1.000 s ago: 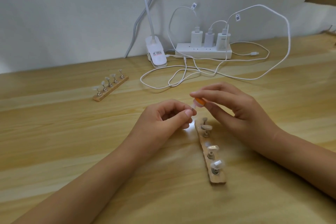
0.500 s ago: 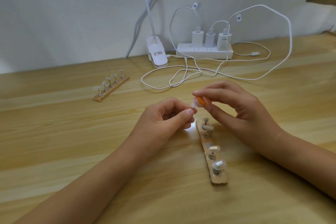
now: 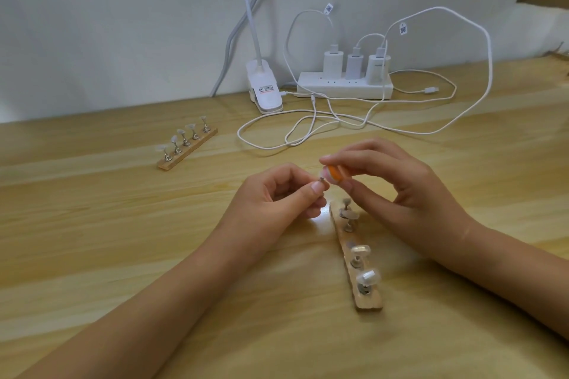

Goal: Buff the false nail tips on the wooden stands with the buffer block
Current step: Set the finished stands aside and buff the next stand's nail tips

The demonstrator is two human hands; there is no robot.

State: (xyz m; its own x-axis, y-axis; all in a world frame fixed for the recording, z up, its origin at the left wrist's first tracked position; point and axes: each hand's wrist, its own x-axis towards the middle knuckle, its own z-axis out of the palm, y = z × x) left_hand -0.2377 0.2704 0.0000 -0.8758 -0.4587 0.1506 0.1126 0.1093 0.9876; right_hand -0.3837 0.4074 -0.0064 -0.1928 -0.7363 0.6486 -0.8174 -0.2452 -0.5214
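Tips [image 3: 180, 132], far left: five on pegs along the far stand [image 3: 187, 149], well apart from both hands.

Left hand [image 3: 277, 197], centre: grip pinching a small metal peg [image 3: 322, 180] between thumb and forefinger, raised above the surface [image 3: 92, 255]. The tip on its end is blurred where it meets the block [image 3: 334, 175].

Block: small, orange core, pinched in the grip of the right hand [image 3: 409, 191], forefinger on top, thumb below.

Near stand [image 3: 368, 301]: lies below the hands, running near to far. Three tips show on it. The far-end peg looks bare. One seat mid-row is open, probably the held peg's place.

Judgement: one tip is being buffed in hand. Cannot tell which tips are finished.

Risks:
- The peg is tiny and smooth, so a hard stroke could twist it out of the pinch or pop the tip off.
- Either wrist, if it drops, could knock pegs off the near stand.
- The block is held only at its edges, so too much pressure could make it slip.
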